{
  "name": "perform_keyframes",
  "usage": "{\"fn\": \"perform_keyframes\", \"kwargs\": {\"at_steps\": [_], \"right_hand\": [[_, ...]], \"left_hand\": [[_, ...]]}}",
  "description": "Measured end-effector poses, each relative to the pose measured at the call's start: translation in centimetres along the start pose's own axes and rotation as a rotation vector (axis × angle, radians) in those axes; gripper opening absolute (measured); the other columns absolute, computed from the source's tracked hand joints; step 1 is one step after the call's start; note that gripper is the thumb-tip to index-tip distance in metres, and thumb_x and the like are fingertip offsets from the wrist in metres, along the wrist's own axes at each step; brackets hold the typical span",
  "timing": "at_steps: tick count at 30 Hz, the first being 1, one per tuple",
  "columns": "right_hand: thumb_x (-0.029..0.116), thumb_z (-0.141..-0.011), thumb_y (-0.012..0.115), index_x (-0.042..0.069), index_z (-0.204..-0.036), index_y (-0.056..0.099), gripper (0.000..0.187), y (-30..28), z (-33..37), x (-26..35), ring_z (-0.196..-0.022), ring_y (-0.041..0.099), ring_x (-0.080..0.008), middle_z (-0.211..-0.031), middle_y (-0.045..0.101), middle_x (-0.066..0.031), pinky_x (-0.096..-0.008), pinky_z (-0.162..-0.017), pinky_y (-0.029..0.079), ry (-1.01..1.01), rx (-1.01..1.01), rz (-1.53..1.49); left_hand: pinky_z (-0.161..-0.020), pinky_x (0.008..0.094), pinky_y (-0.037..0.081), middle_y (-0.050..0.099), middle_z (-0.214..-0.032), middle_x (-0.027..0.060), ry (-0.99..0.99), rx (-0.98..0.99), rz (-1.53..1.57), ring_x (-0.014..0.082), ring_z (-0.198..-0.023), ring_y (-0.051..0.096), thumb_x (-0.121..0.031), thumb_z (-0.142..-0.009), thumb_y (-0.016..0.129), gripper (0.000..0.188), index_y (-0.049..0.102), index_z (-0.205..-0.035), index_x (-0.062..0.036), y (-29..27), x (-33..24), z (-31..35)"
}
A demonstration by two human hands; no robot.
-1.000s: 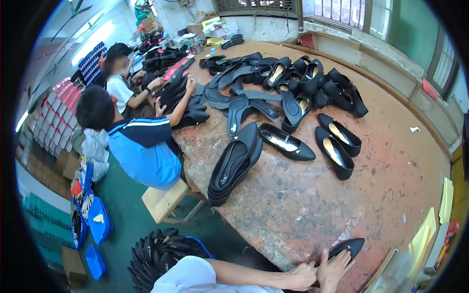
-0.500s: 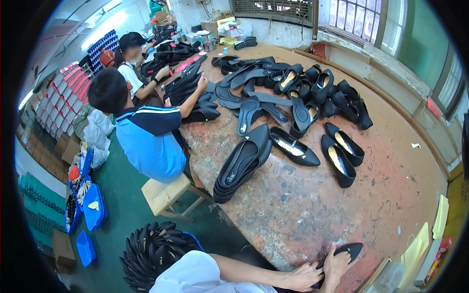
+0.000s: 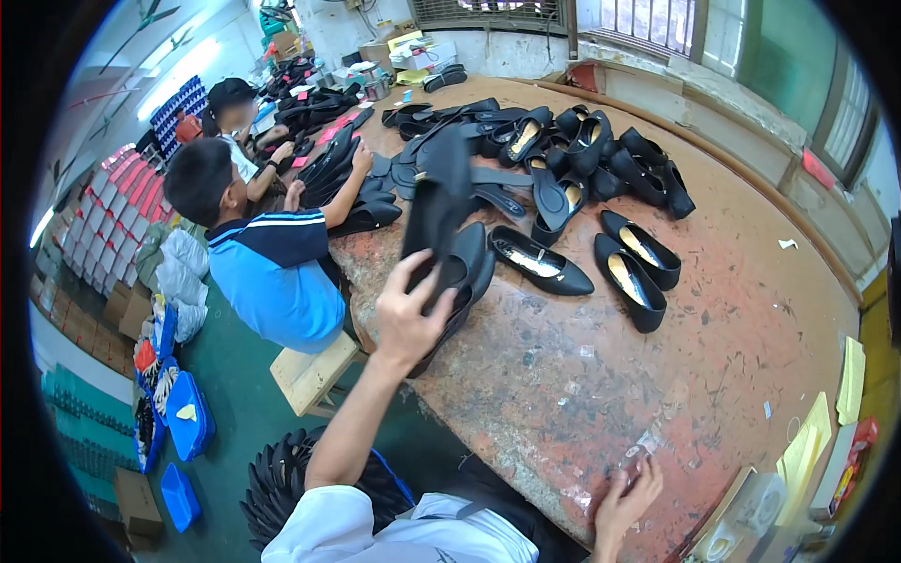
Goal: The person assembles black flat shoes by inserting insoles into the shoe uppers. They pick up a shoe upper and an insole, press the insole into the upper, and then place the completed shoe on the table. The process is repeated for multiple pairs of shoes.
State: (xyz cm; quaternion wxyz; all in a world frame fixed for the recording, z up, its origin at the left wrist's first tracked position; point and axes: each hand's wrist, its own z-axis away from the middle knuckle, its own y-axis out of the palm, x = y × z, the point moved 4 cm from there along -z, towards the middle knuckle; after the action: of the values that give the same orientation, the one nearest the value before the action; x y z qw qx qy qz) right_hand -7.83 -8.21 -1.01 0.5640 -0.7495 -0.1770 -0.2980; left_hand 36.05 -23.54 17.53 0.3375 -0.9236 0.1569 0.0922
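Note:
A black pointed flat shoe point(image 3: 439, 202), blurred by motion, is held up in my left hand point(image 3: 410, 314), which grips it at its lower end. Just behind and below it lie nested black shoes point(image 3: 472, 267) at the table's left edge. My right hand point(image 3: 627, 495) rests low over the near part of the table, its fingers loosely bent and apart, holding nothing. To the right of the nested shoes sit a single black shoe with a shiny insole point(image 3: 542, 263) and a pair of the same kind point(image 3: 631, 281).
A heap of black shoes point(image 3: 648, 192) and dark insoles point(image 3: 549, 192) covers the table's point(image 3: 723, 375) far middle. Two co-workers sit along its left side, one in a blue shirt point(image 3: 277, 286). A wooden stool point(image 3: 310, 375), blue bins point(image 3: 190, 413) and yellow paper point(image 3: 805, 450) stand around.
My left hand has come up from the near right to the left with the shoe. My right hand has let go and stayed near the front edge. The view has shifted slightly.

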Motion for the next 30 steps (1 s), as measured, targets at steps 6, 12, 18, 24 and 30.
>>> {"fn": "perform_keyframes", "kwargs": {"at_steps": [6,12,18,24,30], "right_hand": [[0.02,-0.094,0.073,-0.003,-0.143,0.059,0.055,0.4,-0.1,1.5,-0.148,0.041,-0.0463,-0.156,0.051,-0.0248,-0.0579,-0.124,0.028,-0.051,0.066,0.109],[0.008,-0.095,0.069,0.0,-0.136,0.061,0.043,0.2,-0.5,3.3,-0.139,0.052,-0.0387,-0.147,0.058,-0.0201,-0.0517,-0.118,0.04,-0.019,0.054,-0.135],[-0.002,-0.088,0.07,0.004,-0.11,0.064,0.023,-7.7,-4.8,14.1,-0.107,0.07,-0.0307,-0.109,0.072,-0.016,-0.0418,-0.091,0.056,-0.422,-0.088,-0.401],[0.019,-0.09,0.079,0.001,-0.114,0.069,0.032,-12.8,-8.3,27.1,-0.106,0.072,-0.0392,-0.121,0.074,-0.02,-0.0465,-0.078,0.063,-1.13,0.165,-0.61],[0.015,-0.081,0.082,0.005,-0.104,0.07,0.028,-9.1,-9.4,28.8,-0.088,0.074,-0.0357,-0.103,0.077,-0.0156,-0.0459,-0.072,0.062,-1.064,0.153,-0.581]], "left_hand": [[-0.119,0.0598,0.041,0.057,-0.151,0.0213,-0.109,0.379,-0.112,0.0527,-0.144,0.045,-0.032,-0.088,0.085,0.048,0.075,-0.121,0.0012,1.6,3.0,7.8],[-0.104,0.0512,0.054,0.06,-0.135,0.0257,-0.322,0.02,-0.092,0.0457,-0.123,0.063,-0.02,-0.071,0.099,0.085,0.051,-0.139,-0.0041,3.4,6.4,13.8],[-0.098,0.0467,0.052,0.066,-0.115,0.0218,-0.34,-0.13,-0.146,0.0413,-0.108,0.065,-0.018,-0.071,0.097,0.072,0.056,-0.126,0.0,0.7,10.4,12.0],[-0.092,0.0498,0.053,0.067,-0.116,0.0252,-0.329,-0.116,-0.244,0.0472,-0.104,0.067,-0.016,-0.074,0.097,0.071,0.054,-0.129,-0.0001,0.4,18.4,10.3],[-0.1,0.0483,0.054,0.064,-0.133,0.0243,-0.354,0.167,-0.213,0.0454,-0.119,0.066,-0.014,-0.077,0.093,0.07,0.054,-0.134,-0.0009,1.8,16.3,6.1]]}}
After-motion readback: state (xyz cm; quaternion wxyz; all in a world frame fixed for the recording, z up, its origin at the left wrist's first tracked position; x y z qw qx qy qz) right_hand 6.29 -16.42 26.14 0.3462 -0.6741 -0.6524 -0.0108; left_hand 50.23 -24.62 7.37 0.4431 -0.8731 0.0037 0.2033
